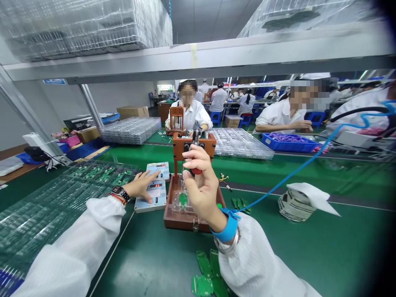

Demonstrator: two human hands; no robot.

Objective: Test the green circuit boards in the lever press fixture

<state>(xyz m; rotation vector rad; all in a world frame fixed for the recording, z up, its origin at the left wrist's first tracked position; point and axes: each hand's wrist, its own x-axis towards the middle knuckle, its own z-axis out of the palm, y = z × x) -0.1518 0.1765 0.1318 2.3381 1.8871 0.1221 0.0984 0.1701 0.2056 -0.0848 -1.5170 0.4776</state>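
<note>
My left hand (142,185) lies with fingers spread over two small meter boxes with red digits; fingertips rest on the far meter (161,166), the thumb by the near meter (151,203). My right hand (202,185) is curled round the red-knobbed lever (196,170) of a brown press-type test fixture (177,220). In the fixture's clear holder sits a green circuit board (183,201), partly covered by my right hand. Several loose green circuit boards (202,285) lie near my right forearm, and more small boards (240,204) rest right of the fixture.
Clear trays (71,202) with boards cover the left side. A blue cord (287,171) runs from my right wristband to the upper right. A paper-wrapped container (297,204) stands at right. Overhead crosses a shelf beam (173,60). Across the bench sits a co-worker (193,111).
</note>
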